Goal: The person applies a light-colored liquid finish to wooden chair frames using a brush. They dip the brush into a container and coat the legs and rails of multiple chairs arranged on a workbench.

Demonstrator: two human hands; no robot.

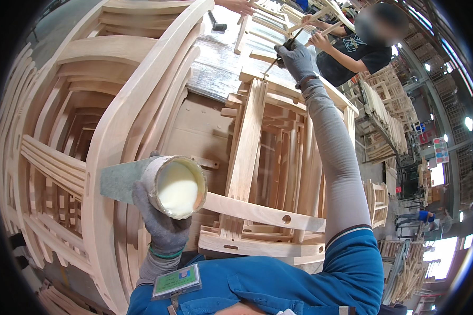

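1. My left hand (160, 220), in a grey glove, is wrapped tight around a glue pot (176, 186). I hold it near my chest with its open mouth facing up toward me, so the white glue inside stays level and in reach.

2. My right hand (295, 59), also gloved, is stretched far out past the pot. Its fingers are closed on a thin dark stick (278, 58), probably a glue brush. I cannot make out its tip, which points down at the frame (263, 84) lying on the tabletop (215, 63).

3. Just right of the pot, a stack of chair parts (263, 173) stands on end between me and the tabletop. I judge that is why my right arm reaches over its top.

4. A rail (257, 212) with a round hole crosses from under the pot toward my right sleeve, touching the stack's lower part.

5. Left of the pot, curved chair backs (110, 121) are nested in a tall row. They crowd that side, leaving little room to swing the pot that way.

6. Far beyond the pot, a hammer (217, 23) lies on the tabletop.

7. Beyond my right hand, another person in a dark shirt works at the same tabletop. Their hands (318, 38) hold slats close to my stick, so the space there is shared and tight.

8. Well right of the pot, more wooden frames (389, 121) are stacked across the shop floor.
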